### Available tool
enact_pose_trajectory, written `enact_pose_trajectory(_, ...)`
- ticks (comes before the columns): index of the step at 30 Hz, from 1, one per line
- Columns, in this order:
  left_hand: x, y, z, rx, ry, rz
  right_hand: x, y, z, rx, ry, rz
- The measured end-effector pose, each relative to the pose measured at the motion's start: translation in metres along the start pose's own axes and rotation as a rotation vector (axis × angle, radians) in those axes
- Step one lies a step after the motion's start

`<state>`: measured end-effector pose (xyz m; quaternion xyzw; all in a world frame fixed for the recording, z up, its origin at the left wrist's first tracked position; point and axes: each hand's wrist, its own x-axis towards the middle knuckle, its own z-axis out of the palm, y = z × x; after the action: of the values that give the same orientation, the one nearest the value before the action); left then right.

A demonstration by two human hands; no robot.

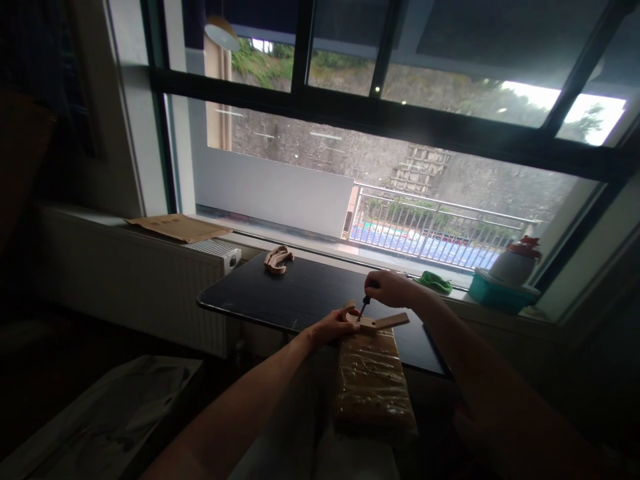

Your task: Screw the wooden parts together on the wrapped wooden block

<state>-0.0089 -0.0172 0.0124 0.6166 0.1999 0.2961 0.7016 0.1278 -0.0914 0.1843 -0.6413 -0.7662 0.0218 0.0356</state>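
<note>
1. The right hand (393, 288) has its grip closed round the handle of a screwdriver (366, 306); the shaft leans, its tip pointing down and a little left.
2. The left hand (333, 328) has its grip closed on the left end of a wooden piece (393, 321), fingers just beside the screwdriver's tip. The tip meets the wood there, or nearly so; the view is too small to tell which.
3. This wooden piece lies at the far end of a brown package (374, 380), its straight bar reaching out to the right. A dark round spot shows near its middle.
4. The package is wrapped in shiny clear film or tape. Its near end sticks out past the near edge of the dark desk (240, 293), toward the person's legs.
5. A curved wooden part (279, 259) sits on the far left of the desk, well apart from both hands.
6. Left of the desk, a brown envelope (180, 228) lies on top of a white radiator (135, 273).
7. On the far right, along the window (400, 143), are a crumpled green item (435, 282), a teal container (500, 290) and a pale vessel (514, 263) with a reddish-brown top.
</note>
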Motion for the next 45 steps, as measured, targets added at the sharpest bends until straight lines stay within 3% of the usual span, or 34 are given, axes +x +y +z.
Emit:
enact_pose_trajectory(6,0.002,-0.004,-0.002,0.023,-0.009,0.01,0.0,-0.001,0.0,-0.062,0.014,0.054)
enact_pose_trajectory(13,0.001,-0.003,-0.002,0.031,-0.039,0.006,0.004,0.004,-0.004,-0.021,0.005,-0.031)
enact_pose_trajectory(21,-0.001,0.0,0.0,0.005,-0.029,0.009,0.004,-0.004,0.001,-0.049,0.056,0.035)
enact_pose_trajectory(28,-0.001,0.0,0.0,-0.027,-0.019,-0.01,0.005,0.002,-0.008,0.008,-0.072,0.043)
enact_pose_trajectory(33,0.003,-0.004,-0.004,0.033,-0.016,-0.002,0.004,0.008,-0.002,-0.033,-0.036,-0.001)
enact_pose_trajectory(39,0.003,-0.01,-0.004,-0.054,-0.034,-0.008,0.0,0.004,0.006,-0.113,0.064,0.03)
enact_pose_trajectory(45,0.004,-0.01,-0.003,-0.054,-0.027,-0.009,0.002,0.004,0.001,-0.06,0.029,0.026)
